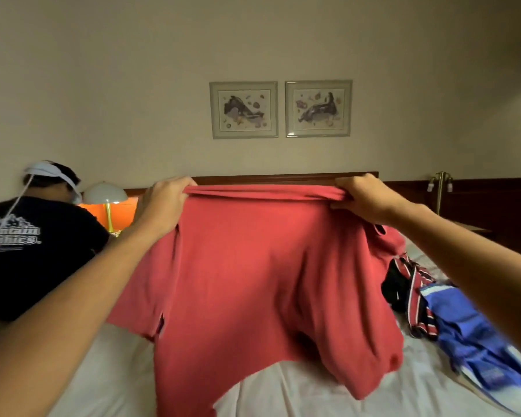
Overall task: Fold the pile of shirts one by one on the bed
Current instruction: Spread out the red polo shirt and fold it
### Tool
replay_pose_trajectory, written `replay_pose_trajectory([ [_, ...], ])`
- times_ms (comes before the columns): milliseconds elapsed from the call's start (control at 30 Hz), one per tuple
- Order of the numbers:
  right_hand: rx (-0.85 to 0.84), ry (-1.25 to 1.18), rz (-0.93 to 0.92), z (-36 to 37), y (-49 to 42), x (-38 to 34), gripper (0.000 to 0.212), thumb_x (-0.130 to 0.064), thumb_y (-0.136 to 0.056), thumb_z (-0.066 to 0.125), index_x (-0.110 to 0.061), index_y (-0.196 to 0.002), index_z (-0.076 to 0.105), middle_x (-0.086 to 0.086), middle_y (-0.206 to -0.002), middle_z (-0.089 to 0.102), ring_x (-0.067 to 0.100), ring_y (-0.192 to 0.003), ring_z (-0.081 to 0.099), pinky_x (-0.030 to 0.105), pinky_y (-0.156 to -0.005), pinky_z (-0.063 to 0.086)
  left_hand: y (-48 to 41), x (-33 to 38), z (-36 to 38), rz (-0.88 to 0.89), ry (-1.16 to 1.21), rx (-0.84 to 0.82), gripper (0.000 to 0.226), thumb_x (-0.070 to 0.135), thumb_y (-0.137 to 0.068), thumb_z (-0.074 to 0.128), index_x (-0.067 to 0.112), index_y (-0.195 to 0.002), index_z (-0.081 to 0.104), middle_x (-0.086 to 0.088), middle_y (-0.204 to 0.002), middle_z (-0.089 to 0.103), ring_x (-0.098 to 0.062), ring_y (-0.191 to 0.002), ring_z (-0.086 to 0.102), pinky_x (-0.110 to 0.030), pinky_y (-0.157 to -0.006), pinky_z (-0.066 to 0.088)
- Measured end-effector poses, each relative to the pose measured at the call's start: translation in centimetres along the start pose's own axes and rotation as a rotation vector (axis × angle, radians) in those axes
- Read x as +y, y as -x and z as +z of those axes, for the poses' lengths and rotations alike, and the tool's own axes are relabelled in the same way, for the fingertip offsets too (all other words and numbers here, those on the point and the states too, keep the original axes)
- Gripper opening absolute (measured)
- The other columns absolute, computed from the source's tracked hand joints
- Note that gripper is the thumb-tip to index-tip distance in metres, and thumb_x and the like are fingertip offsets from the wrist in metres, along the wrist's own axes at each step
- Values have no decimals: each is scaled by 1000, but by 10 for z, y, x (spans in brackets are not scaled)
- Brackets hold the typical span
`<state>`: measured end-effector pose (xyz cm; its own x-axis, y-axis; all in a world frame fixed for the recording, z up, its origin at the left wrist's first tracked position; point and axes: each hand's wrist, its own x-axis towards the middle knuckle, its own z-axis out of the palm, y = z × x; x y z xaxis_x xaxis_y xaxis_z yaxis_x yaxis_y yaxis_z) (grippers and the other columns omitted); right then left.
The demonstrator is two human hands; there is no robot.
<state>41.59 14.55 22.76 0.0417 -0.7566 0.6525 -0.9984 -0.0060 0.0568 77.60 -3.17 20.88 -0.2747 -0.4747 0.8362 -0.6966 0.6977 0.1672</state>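
Right, head view only. The red shirt (253,281) is up in the air, stretched wide between both hands over the bed (313,392).

Left hand (163,203): fingers curled tight round the shirt's top edge at its left end, cloth bunched in the fist. Right hand (364,197): same sort of grip at the right end, fingers folded over a rolled band of fabric. The top edge runs taut and nearly level between the 2 fists, in line with the dark wooden headboard (283,176) behind it. I cannot tell whether that edge is hem or shoulders.

The shirt's body hangs down toward the camera. Its lower left part drops out of the bottom of the view, and I cannot tell if it touches the sheet. A sleeve-like fold droops at lower right.

What the bed holds: a white sheet, and on its right side a loose pile (433,314) of unfolded clothes. In it I make out a black garment (394,284), a striped shirt (415,296) in red, white and dark touching it, and a blue shirt (469,335) nearest the camera, partly under the wearer's right forearm.

Left of the bed, another person (36,251) in a black printed tee bends away, headset strap on the head, white cable down the back. Just beyond is a lit table lamp (104,192) with a dome shade. 2 framed prints (243,109) hang side by side above the headboard. A brass fixture (440,188) stands far right.
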Motion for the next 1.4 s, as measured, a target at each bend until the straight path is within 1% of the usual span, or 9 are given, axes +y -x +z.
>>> replay_pose_trajectory([
  [167,53,-90,39,-24,7,1,32,-46,-81,77,-18,-90,63,8,-84,70,33,-85,63,42,-74,50,-12,-27,-15,-137,-6,69,20,13,-96,58,14,-112,70,-27,-103,69,-47,-98,62,-44,-76,46],
  [333,168,-67,87,-38,8,11,17,-6,-78,60,-15,-91,66,14,-89,71,42,-87,62,38,-69,43,-9,-33,-30,-239,-24,113,20,20,-99,52,19,-114,64,-26,-107,67,-47,-101,59,-50,-83,51],
  [467,147,-135,148,-31,21,15,15,-7,-80,54,-13,-87,65,16,-87,69,43,-88,60,43,-74,47,8,-26,-35,-174,-62,138,16,28,-98,53,19,-109,62,-24,-98,68,-47,-96,62,-47,-76,49],
  [633,168,-268,266,-10,32,22,11,-11,-89,55,-11,-83,64,14,-85,68,40,-91,62,34,-68,36,32,-31,-31,-19,8,127,18,32,-92,65,23,-86,49,0,-63,54,-35,-66,57,-39,-57,41],
  [833,336,-603,302,31,12,0,19,0,-91,49,-13,-93,62,-1,-95,68,14,-88,59,31,-79,42,26,-42,6,-10,296,46,11,17,-95,62,22,-86,59,7,-73,63,-7,-66,53,-28,-64,42],
  [1100,-194,-323,218,177,-52,69,22,-35,-97,56,-21,-81,62,7,-90,70,30,-88,63,35,-72,42,13,-117,156,-115,379,-450,22,21,-94,67,37,-79,72,7,-81,71,-10,-80,66,-31,-70,48],
  [1167,-132,-249,423,233,-82,91,35,-48,-101,44,-18,-98,63,19,-109,68,37,-104,60,38,-81,44,-5,-137,222,-179,312,-446,11,25,-94,67,34,-96,73,5,-99,73,-14,-94,67,-36,-83,51],
  [1267,-147,-295,697,303,-116,109,54,-53,-101,41,-15,-138,47,28,-137,46,45,-125,45,47,-102,39,-28,-159,309,-365,55,-498,42,24,-96,64,18,-137,56,-11,-140,55,-32,-126,52,-46,-106,43],
  [1400,-385,-207,567,373,-89,95,65,-47,-97,49,-31,-154,25,17,-157,25,37,-141,31,44,-115,31,17,-160,370,-295,82,-723,41,35,-94,65,29,-134,58,-2,-140,54,-23,-129,51,-38,-110,39],
])
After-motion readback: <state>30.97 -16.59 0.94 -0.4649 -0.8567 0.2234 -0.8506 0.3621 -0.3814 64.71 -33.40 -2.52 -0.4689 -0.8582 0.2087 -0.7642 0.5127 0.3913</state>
